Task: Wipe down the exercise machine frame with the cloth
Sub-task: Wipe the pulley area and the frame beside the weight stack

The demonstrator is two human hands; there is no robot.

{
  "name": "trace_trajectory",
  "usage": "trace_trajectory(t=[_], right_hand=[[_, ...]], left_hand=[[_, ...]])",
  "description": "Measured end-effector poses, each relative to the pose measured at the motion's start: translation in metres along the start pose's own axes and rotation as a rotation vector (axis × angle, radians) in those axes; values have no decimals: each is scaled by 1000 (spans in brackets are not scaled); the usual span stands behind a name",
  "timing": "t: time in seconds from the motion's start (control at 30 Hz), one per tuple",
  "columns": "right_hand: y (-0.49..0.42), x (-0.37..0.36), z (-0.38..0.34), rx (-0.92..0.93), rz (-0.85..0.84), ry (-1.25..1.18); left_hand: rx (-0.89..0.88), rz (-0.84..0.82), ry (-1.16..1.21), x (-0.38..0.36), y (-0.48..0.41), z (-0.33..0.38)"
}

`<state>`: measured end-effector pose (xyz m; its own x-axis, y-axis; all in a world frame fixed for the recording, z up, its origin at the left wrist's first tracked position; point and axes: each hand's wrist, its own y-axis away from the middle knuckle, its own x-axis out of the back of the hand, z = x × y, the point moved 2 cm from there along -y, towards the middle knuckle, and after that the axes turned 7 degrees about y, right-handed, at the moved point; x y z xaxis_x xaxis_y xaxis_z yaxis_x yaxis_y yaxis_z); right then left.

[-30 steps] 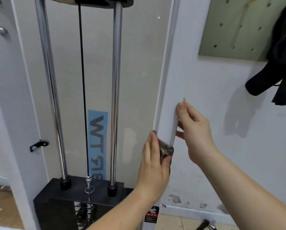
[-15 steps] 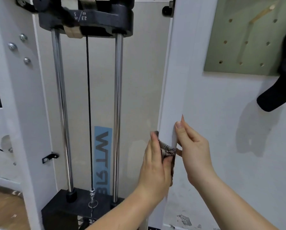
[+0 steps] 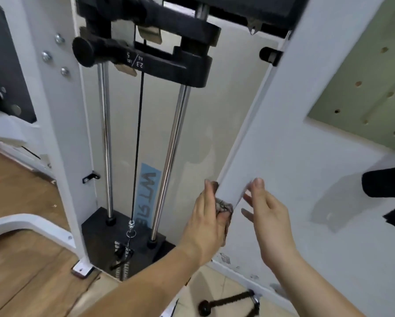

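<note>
The frame post (image 3: 260,138) has smooth, matt white paint. The guide rods (image 3: 170,156) are polished chrome, mirror-bright. The weight plate (image 3: 169,65) is matt black, and the bolts (image 3: 46,56) are shiny metal. The cloth (image 3: 224,205) is grey, crumpled fabric. The floor (image 3: 20,202) is satin wood; the white wall (image 3: 329,191) paint is chipped low down.

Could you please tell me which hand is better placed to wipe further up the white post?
Left, probably. The left hand holds the cloth against the white post, so it could slide straight up. The right hand holds no cloth; its fingers lie loosely at the post's other edge.
</note>
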<state>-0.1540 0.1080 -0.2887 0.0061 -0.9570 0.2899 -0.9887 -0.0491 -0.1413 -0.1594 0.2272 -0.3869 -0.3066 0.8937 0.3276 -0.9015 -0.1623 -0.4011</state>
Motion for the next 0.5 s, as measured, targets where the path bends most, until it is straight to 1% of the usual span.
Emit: trace_trajectory(t=[0.03, 0.1, 0.17, 0.23, 0.3, 0.37, 0.4, 0.5], right_hand=[[-4, 3, -19, 29, 16, -15], [-12, 3, -52, 90, 29, -28], [-13, 0, -74, 61, 46, -12], [-14, 2, -84, 17, 97, 2], [-11, 5, -95, -24, 121, 53], [-8, 6, -105, -84, 106, 88], [-7, 8, -107, -100, 98, 101], [-5, 10, -121, -120, 84, 160]], left_hand=[[-4, 7, 22, 10, -11, 20], [-87, 48, 30, 27, -35, 64], [-146, 72, 42, 38, -52, 97], [-165, 75, 39, 41, -54, 102], [-80, 16, 40, 42, -44, 93], [50, -54, 88, 46, -39, 90], [83, -66, 103, 50, -42, 96], [67, -61, 134, 65, -65, 137]])
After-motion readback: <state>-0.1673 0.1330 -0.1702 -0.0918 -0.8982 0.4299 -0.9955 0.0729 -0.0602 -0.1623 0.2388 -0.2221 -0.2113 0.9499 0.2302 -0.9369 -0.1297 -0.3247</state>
